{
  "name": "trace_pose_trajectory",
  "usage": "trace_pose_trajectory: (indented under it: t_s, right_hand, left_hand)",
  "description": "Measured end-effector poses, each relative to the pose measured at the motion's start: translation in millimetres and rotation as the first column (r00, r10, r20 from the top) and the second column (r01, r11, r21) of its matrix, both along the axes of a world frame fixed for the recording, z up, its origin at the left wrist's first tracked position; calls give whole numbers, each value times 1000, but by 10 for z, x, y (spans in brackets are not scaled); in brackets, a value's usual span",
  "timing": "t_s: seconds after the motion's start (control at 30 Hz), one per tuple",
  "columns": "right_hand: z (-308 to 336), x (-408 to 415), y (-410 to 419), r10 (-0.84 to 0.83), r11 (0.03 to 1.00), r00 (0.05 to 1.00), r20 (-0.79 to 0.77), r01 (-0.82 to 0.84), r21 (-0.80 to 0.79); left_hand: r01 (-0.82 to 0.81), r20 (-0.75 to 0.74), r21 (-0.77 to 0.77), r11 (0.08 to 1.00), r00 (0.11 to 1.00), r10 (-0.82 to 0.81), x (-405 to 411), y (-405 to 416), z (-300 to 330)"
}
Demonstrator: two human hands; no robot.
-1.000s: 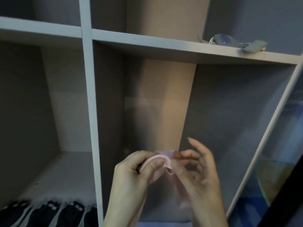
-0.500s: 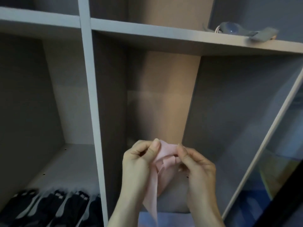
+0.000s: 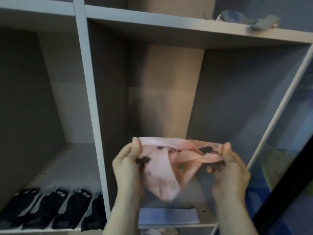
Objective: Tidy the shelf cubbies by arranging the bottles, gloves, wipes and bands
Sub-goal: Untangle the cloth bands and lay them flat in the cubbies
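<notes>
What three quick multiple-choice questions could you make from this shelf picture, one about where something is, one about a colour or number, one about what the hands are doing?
1. Where do the black gloves lie?
A. On the top board
B. At the front of the lower left cubby
C. In the person's hands

2. What colour is the band being held?
A. Pale pink
B. Green
C. Black

3. How is the band held?
A. Lying loose on a shelf
C. Dangling from one hand
B. Stretched between the left hand and right hand

Answers: 1 B, the dark gloves sit in a row at the lower left cubby's front edge. 2 A, the fabric is pale pink with small dark marks. 3 B, each hand pinches one end and the band spans the space between them.
</notes>
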State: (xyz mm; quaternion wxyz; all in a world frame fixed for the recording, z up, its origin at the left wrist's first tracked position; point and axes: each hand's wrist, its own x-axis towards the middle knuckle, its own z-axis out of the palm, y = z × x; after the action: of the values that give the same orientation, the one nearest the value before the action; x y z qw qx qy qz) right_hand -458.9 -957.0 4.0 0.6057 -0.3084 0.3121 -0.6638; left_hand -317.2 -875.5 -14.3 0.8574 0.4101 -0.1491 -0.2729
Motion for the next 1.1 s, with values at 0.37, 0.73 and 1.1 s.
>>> trace_pose_trajectory:
  t_s: [0.37, 0.73, 1.1]
  right_hand:
    - [78, -39, 102, 392, 898, 886, -249, -427, -106]
    - [12, -145, -126, 166, 973, 973, -162, -189, -134]
    - [-62, -343, -459, -53, 993, 995, -86, 62, 105]
  left_hand:
    - [166, 32, 68, 984, 985, -169, 59, 54, 176]
    - [166, -181, -251, 954, 960, -215, 315, 302, 351]
    - [-182, 170, -282, 942, 957, 236, 599, 470, 749]
